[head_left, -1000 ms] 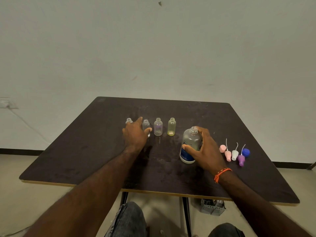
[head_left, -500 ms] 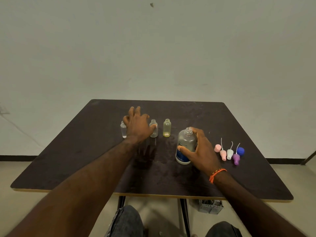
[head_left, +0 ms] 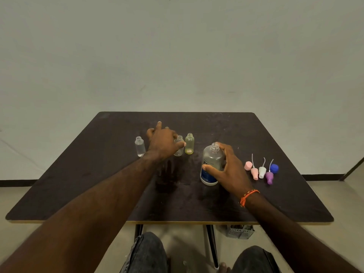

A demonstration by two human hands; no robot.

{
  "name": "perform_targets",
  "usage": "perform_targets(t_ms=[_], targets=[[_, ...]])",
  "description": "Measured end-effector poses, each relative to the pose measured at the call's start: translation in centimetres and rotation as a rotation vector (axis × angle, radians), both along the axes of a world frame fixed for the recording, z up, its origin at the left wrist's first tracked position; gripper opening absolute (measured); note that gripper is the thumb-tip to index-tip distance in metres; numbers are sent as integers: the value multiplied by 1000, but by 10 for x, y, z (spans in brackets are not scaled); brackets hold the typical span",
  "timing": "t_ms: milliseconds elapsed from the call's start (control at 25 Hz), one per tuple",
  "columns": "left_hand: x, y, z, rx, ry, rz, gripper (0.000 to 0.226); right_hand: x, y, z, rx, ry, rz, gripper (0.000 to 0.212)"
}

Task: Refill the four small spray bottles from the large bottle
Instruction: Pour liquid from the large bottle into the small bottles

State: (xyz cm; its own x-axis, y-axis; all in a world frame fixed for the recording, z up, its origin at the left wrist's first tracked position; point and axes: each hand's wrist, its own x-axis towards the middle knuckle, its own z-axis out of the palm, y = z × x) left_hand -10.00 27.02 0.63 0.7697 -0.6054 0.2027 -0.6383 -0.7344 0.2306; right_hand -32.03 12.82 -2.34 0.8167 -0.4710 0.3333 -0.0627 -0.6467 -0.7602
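Note:
Small open bottles stand in a row on the dark table (head_left: 94, 186): a clear one (head_left: 139, 147) at the left, another clear one (head_left: 179, 149) and a yellowish one (head_left: 189, 143). My left hand (head_left: 162, 142) hovers over the row with fingers stretched forward. It hides the bottle between the clear ones, and its thumb lies against the second clear one. My right hand (head_left: 229, 170) is wrapped around the large clear bottle (head_left: 210, 164) with a blue label, which stands uncapped on the table.
To the right of the large bottle lie a pink cap (head_left: 248, 165), pink (head_left: 254, 173), white (head_left: 262, 172) and purple (head_left: 269, 177) spray heads, and a blue cap (head_left: 274, 168). A grey basket (head_left: 239, 231) sits on the floor under the table's front edge.
My left hand has moved forward from the near side of the row to over the small bottles, and now covers one. My right hand has stayed on the large bottle.

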Motion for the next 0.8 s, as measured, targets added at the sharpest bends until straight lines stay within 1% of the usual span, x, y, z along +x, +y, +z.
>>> perform_targets(t_ms=[120, 280, 360, 440, 480, 560, 640, 720, 800], targets=[[-20, 8, 7, -109, 28, -89, 42, -4, 0, 2, 25, 7, 10, 82], [-41, 35, -2, -168, 110, -211, 35, -5, 5, 7, 50, 15, 14, 81], [-47, 46, -17, -187, 158, -246, 43, -7, 8, 9, 45, 21, 14, 80], [-50, 52, -32, -251, 197, -264, 54, -9, 11, 13, 22, 22, 20, 77], [-50, 54, -38, -288, 224, -274, 56, -10, 13, 14, 8, 23, 25, 75], [-52, 57, -47, -357, 282, -295, 54, -11, 13, 17, -33, 35, 29, 76], [-55, 59, -57, -437, 320, -299, 57, -10, 12, 21, -100, 72, 12, 79], [-58, 59, -63, -486, 318, -267, 57, -10, 11, 26, -201, 131, -16, 79], [-60, 57, -62, -485, 300, -247, 51, -9, 10, 32, -309, 205, -33, 75]])
